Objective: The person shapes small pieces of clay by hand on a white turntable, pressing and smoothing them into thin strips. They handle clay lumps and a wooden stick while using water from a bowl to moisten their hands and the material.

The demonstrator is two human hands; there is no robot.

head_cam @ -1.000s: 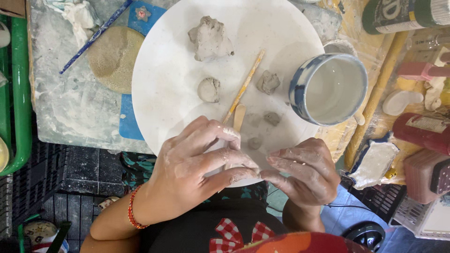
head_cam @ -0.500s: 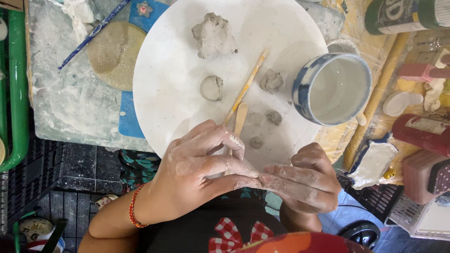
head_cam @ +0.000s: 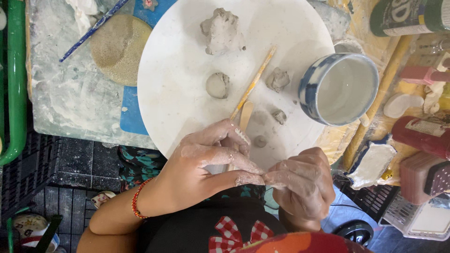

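Observation:
My left hand (head_cam: 206, 164) and my right hand (head_cam: 302, 182) meet at the near edge of a round white board (head_cam: 178, 79), both smeared with wet grey clay. Their fingertips pinch a small piece of clay (head_cam: 262, 179) between them; most of it is hidden by the fingers. A thin wooden stick (head_cam: 253, 83) and a flat wooden tool (head_cam: 245, 115) lie on the board just beyond my left fingers. A large clay lump (head_cam: 221, 30), a small clay disc (head_cam: 218, 85) and small clay bits (head_cam: 277, 78) rest farther out on the board.
A blue-and-white bowl of cloudy water (head_cam: 340, 89) overlaps the board's right edge. A round tan sponge (head_cam: 119, 49) and a blue brush (head_cam: 93, 29) lie on a clay-smeared mat at left. Bottles, jars and a long wooden dowel (head_cam: 379, 98) crowd the right side.
Both hands have shifted slightly toward me and closer together, off the board's near edge, still working the small clay piece. The things on the board have not moved.

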